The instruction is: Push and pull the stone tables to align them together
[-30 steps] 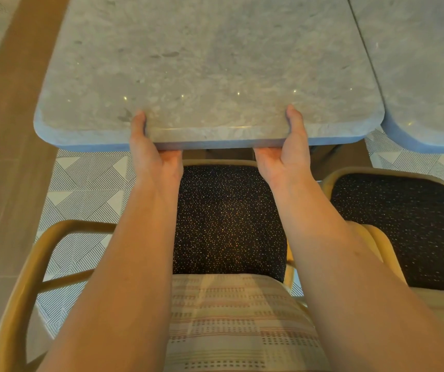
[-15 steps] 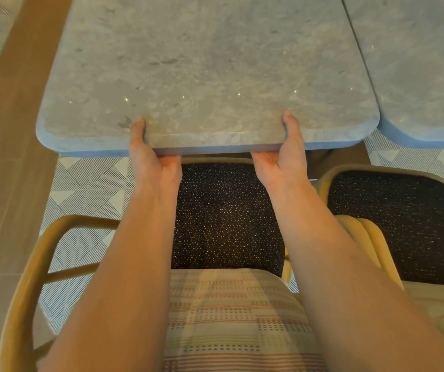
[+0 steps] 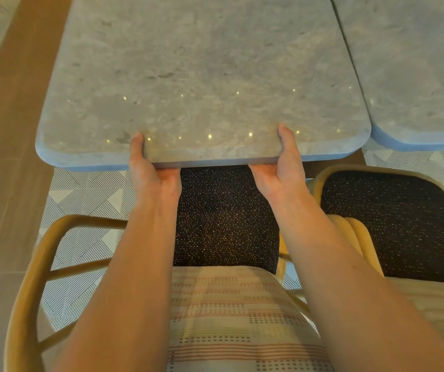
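Note:
A grey stone table (image 3: 202, 76) with rounded corners fills the upper middle of the view. My left hand (image 3: 151, 170) grips its near edge, thumb on top and fingers hidden underneath. My right hand (image 3: 282, 167) holds the same edge further right in the same way. A second grey stone table (image 3: 414, 76) lies along its right side, with only a thin dark seam between them. The second table's near edge sits a little farther from me than the first table's near edge.
A wooden chair (image 3: 223, 224) with a dark speckled seat and striped cushion stands under my arms, tucked partly beneath the table. A second chair (image 3: 392, 224) of the same kind stands at the right. Patterned tile floor (image 3: 81, 191) and a brown wood strip (image 3: 8, 130) lie at the left.
The gripped table has come slightly toward me and its near edge sits lower in view. Both hands keep their hold on the edge.

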### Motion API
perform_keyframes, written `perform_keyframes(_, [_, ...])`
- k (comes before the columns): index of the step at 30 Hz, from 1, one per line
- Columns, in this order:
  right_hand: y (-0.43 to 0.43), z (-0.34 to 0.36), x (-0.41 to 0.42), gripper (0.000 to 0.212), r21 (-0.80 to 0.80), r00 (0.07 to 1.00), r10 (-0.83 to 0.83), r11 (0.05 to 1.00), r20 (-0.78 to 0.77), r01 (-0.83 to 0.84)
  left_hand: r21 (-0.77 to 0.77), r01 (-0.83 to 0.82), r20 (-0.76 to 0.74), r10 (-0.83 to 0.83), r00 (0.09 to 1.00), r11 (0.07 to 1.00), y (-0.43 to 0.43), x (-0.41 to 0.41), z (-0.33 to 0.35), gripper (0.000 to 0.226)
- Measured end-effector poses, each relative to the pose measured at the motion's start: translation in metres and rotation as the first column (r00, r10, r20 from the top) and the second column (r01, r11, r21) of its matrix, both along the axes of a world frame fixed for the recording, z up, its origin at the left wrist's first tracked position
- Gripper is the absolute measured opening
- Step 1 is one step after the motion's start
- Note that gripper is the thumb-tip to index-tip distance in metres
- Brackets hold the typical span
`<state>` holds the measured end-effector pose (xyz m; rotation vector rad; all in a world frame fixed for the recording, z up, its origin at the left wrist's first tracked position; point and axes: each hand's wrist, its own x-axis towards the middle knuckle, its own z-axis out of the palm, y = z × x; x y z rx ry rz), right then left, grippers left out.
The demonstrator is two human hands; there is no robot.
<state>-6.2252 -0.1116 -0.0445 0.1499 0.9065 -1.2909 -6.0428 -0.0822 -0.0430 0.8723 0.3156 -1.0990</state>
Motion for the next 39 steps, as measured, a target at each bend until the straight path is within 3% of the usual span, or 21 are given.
perform_keyframes(8, [0.008, 0.013, 0.001, 0.038, 0.007, 0.999, 0.027, 1.000, 0.033, -0.027, 0.043, 0.039, -0.027, -0.038, 0.999, 0.998, 0.010, -0.013, 0.015, 0.032])
perform_keyframes(12, [0.031, 0.021, -0.009, 0.054, 0.028, 0.998, 0.050, 0.998, 0.040, -0.051, 0.076, 0.240, -0.038, -0.238, 0.970, 0.968, 0.042, -0.053, 0.025, 0.020])
perform_keyframes(16, [0.072, 0.050, -0.030, 0.074, 0.068, 0.994, 0.107, 0.992, 0.034, -0.110, 0.135, 0.338, 0.049, -0.347, 0.937, 0.932, 0.074, -0.063, 0.060, 0.051])
perform_keyframes(27, [0.090, 0.179, -0.004, 0.064, -0.162, 0.991, 0.127, 0.978, -0.042, -0.132, 0.033, 0.391, 0.307, -0.381, 0.872, 0.920, 0.091, -0.029, 0.200, 0.047])
perform_keyframes(33, [0.073, 0.213, 0.044, 0.061, -0.286, 0.992, 0.070, 0.953, -0.103, -0.096, -0.043, 0.445, 0.363, -0.401, 0.841, 0.894, 0.077, 0.018, 0.229, 0.049])
perform_keyframes(39, [0.056, 0.211, 0.147, 0.068, -0.365, 0.990, 0.015, 0.929, -0.140, -0.066, -0.152, 0.508, 0.408, -0.414, 0.814, 0.848, 0.055, 0.134, 0.218, 0.045])
